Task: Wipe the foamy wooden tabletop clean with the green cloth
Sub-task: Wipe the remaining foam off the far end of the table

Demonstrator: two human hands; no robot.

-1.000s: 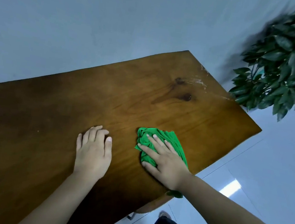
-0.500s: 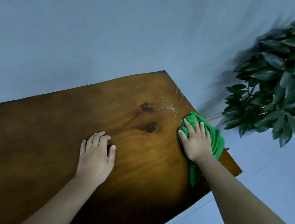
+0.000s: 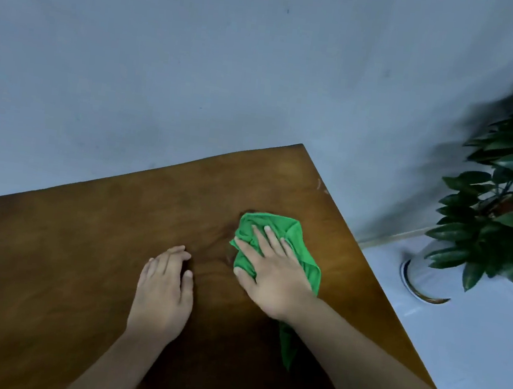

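The wooden tabletop [image 3: 82,254] fills the lower left, its far right corner at the top. A crumpled green cloth [image 3: 295,234] lies on it near the right edge. My right hand [image 3: 271,276] presses flat on the cloth with straight, spread fingers; a tail of cloth trails back under my forearm. My left hand [image 3: 164,292] rests palm down on the bare wood just left of the cloth, holding nothing. A faint whitish smear [image 3: 320,185] shows near the far right edge; no other foam is visible.
A leafy potted plant [image 3: 503,206] in a white pot [image 3: 421,277] stands on the pale tiled floor to the right of the table. A plain grey wall runs behind the table's far edge.
My right hand has slid the cloth from the table's right edge back inward to the left, over the dark knots. The left hand stays in place. The camera view has shifted.
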